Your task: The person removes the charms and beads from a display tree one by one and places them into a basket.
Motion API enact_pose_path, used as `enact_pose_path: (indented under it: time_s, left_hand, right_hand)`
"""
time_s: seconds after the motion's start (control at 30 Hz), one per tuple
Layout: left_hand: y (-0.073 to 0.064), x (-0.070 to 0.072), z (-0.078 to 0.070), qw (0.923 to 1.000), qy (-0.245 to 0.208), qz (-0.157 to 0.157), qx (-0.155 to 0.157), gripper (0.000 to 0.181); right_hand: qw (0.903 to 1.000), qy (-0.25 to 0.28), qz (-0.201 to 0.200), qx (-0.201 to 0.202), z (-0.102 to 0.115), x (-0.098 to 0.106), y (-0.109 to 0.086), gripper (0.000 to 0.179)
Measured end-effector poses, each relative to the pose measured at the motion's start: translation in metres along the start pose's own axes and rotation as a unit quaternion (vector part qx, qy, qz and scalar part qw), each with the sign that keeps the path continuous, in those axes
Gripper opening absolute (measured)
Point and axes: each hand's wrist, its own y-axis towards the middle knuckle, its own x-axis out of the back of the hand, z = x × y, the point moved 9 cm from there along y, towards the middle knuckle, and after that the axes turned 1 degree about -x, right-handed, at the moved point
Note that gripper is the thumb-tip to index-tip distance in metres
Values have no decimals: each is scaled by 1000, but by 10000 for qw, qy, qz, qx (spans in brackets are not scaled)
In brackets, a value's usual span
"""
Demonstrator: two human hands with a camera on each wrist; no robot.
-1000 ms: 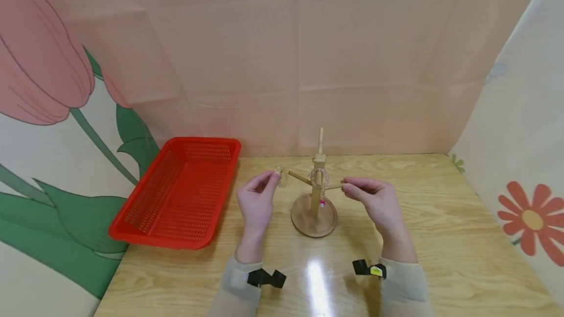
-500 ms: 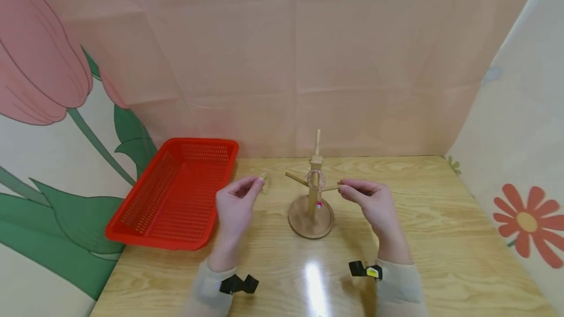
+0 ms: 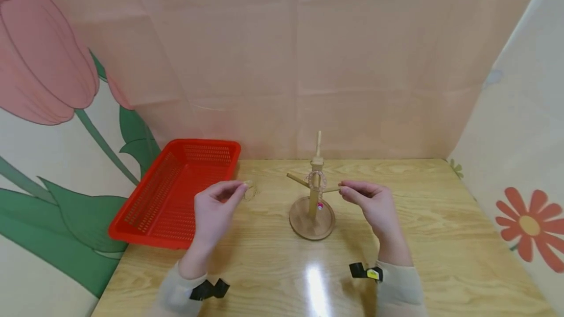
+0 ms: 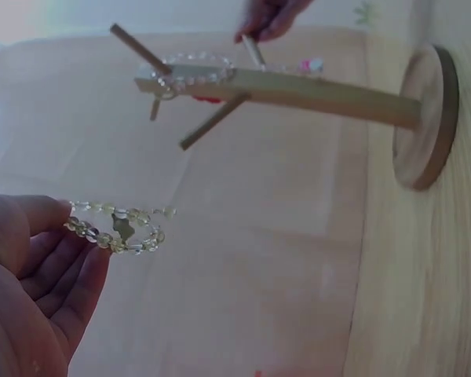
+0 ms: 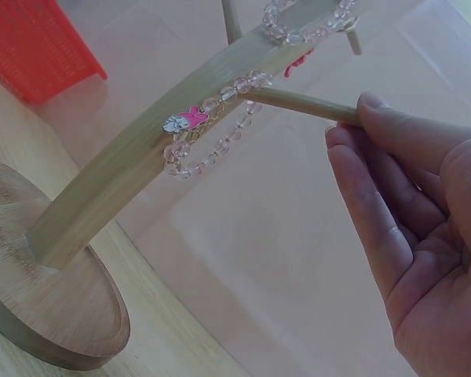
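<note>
We see the left hand (image 4: 31,306) pinching a yellowish bead bracelet (image 4: 104,239) with a dark charm (image 4: 122,227), apart from the stand (image 4: 322,96). Along the stand's post, near the end away from its round base (image 4: 428,129), we find a clear bracelet (image 4: 198,79). Across the post from the left hand, the right hand (image 4: 273,16) touches a peg (image 4: 253,52) of the stand. We see the table (image 4: 428,275) beneath the stand's base and a pale backdrop (image 4: 251,243) behind the stand.

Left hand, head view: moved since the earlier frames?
Yes: the left hand, pinching the beaded bracelet, has moved leftward, away from the wooden stand and toward the red basket.
</note>
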Motion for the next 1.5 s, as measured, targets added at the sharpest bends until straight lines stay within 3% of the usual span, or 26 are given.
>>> enact_pose_path:
  time_s: [0.13, 0.33, 0.6, 0.73, 0.97, 1.2, 1.5]
  left_hand:
    - [5, 14, -3, 9992, 331, 162, -145, 8]
    - [11, 34, 1, 9983, 542, 194, -100, 9]
    - [12, 50, 11, 9934, 1038, 356, 330, 11]
    - [14, 57, 17, 9918, 1062, 394, 593, 13]
    - [19, 69, 21, 9906, 1069, 365, 771, 17]
    - [23, 76, 29, 9873, 921, 400, 1232, 25]
    - [29, 85, 40, 9829, 885, 379, 1568, 35]
  right_hand:
    - [10000, -10, 14, -1, -2, 1, 0, 31]
    - [10000, -41, 25, 18, -3, 2, 0, 30]
    - [10000, -73, 38, 44, -2, 1, 0, 33]
    - [10000, -59, 45, 30, -2, 1, 0, 33]
    - [10000, -77, 32, 41, -2, 2, 0, 34]
    - [10000, -36, 28, 12, -4, 2, 0, 34]
    - [10000, -42, 14, 5, -3, 2, 0, 34]
